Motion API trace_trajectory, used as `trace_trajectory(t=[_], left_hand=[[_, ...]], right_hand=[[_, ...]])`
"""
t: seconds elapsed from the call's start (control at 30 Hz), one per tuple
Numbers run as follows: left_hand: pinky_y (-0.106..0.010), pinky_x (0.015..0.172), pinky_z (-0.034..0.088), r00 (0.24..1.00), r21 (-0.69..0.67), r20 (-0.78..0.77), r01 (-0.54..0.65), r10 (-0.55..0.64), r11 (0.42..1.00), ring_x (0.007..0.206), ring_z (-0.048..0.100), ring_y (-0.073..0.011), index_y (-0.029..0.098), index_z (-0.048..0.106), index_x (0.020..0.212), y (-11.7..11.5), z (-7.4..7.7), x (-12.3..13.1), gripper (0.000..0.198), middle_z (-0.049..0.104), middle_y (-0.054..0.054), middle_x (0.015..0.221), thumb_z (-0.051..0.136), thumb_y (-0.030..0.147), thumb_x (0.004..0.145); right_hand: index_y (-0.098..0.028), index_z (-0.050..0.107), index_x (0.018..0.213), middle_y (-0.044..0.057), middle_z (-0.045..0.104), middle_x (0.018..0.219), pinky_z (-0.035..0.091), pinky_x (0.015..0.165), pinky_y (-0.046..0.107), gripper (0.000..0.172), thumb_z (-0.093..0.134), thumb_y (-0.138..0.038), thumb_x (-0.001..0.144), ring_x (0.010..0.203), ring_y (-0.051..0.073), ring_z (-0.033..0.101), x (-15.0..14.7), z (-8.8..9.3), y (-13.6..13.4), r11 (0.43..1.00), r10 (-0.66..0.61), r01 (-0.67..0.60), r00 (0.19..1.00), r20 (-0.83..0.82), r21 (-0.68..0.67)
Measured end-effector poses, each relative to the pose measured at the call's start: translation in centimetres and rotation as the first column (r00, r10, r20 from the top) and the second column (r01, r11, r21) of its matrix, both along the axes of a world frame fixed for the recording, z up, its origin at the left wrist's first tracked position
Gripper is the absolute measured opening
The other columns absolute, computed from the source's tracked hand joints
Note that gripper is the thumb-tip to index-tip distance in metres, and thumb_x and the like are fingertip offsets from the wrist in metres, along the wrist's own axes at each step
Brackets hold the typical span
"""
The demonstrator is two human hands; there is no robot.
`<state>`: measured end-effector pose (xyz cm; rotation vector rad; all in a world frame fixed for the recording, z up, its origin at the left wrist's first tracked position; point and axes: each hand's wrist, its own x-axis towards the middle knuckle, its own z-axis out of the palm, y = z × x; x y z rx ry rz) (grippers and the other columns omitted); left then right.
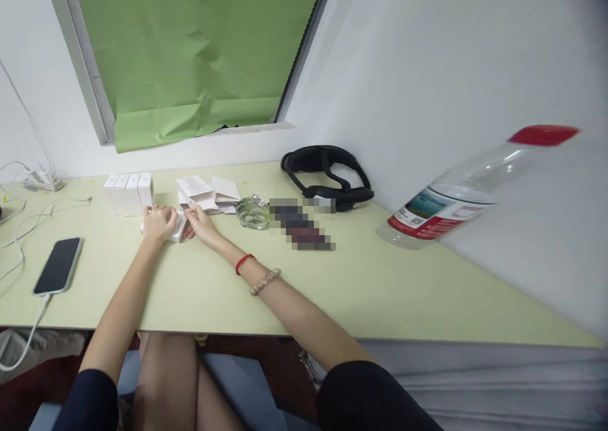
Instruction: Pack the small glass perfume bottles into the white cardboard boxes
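A small white box (pixel 178 227) lies between my two hands, low over the table. My left hand (pixel 159 224) is closed around its left side. On its right, my right hand (pixel 202 225) has its fingers closed at the box's edge, partly hiding it. Just behind my left hand, several white boxes (pixel 127 193) stand upright in a row. Opened white boxes (pixel 197 191) with raised flaps lie behind my right hand.
A clear glass dish (pixel 253 213), a blurred-out dark item (pixel 301 225) and a black headset (pixel 327 174) sit to the right. Farther right stands a plastic bottle (pixel 441 196) with a red cap. At left lie a charging phone (pixel 59 266) and white cables (pixel 23 234).
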<state>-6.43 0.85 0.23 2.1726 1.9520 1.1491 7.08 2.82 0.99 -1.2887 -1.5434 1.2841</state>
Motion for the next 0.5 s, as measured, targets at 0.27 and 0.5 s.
trace_trajectory(t=[0.27,0.5], left_hand=[[-0.042,0.084,0.032,0.998,0.061,0.034,0.044,-0.047,0.997,0.088,0.06,-0.0211,0.02,0.064,0.074,-0.02,-0.15,-0.32,0.034,0.072,-0.003,0.086,0.035,0.028,0.09],[-0.042,0.083,0.032,0.997,0.057,0.049,0.05,-0.053,0.997,0.09,0.061,-0.0211,0.021,0.065,0.073,-0.08,-0.28,-0.41,0.035,0.072,-0.002,0.087,0.036,0.028,0.09]], right_hand=[[-0.02,0.045,0.078,-0.003,0.055,0.049,0.049,0.039,0.023,0.023,0.044,-0.037,0.092,0.043,0.014,0.059,0.2,0.07,0.29,0.999,0.005,-0.005,1.0,-0.011,-0.037],[-0.019,0.048,0.074,-0.003,0.056,0.05,0.05,0.041,0.023,0.019,0.051,-0.031,0.088,0.044,0.014,0.059,0.32,-0.12,0.14,1.0,0.019,-0.019,1.0,0.001,-0.013]])
